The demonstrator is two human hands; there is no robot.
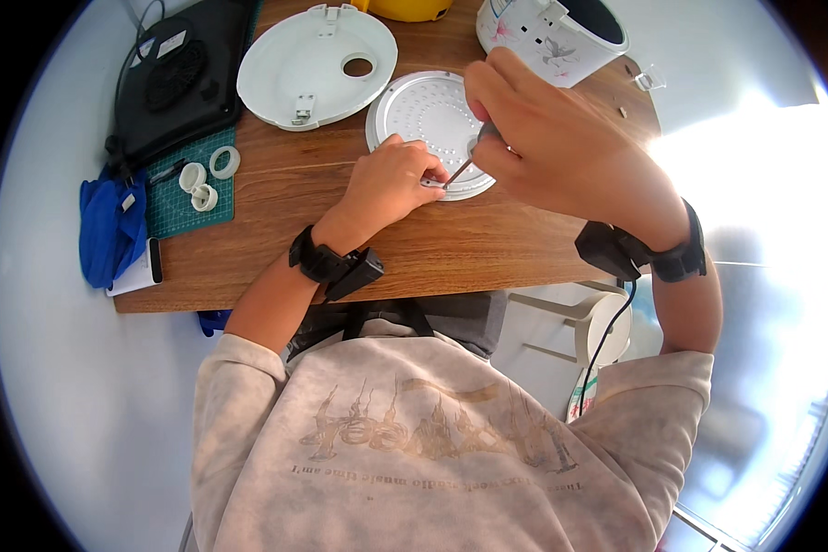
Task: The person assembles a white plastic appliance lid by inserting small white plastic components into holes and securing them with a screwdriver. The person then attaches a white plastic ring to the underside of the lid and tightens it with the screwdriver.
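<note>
A round silvery metal plate [423, 115] with rings of small raised dots lies on the table in front of me. My right hand [529, 120] is closed around a screwdriver [459, 174], whose handle is mostly hidden by the fingers. Its shaft slants down to the left, with the tip at the plate's near rim. Right beside that tip, my left hand [386, 189] pinches at the rim with thumb and fingers; what lies between them is too small to make out. A round white lid [276, 69] with a hole and a clip rests behind the plate, to the left.
On the wooden table [313, 267] stand a white appliance body [524, 46] with flower print and a yellow object [405, 7]. At left are a black appliance [175, 83], a green cutting mat [179, 216], white tape rolls [224, 163] and a blue cloth [110, 230].
</note>
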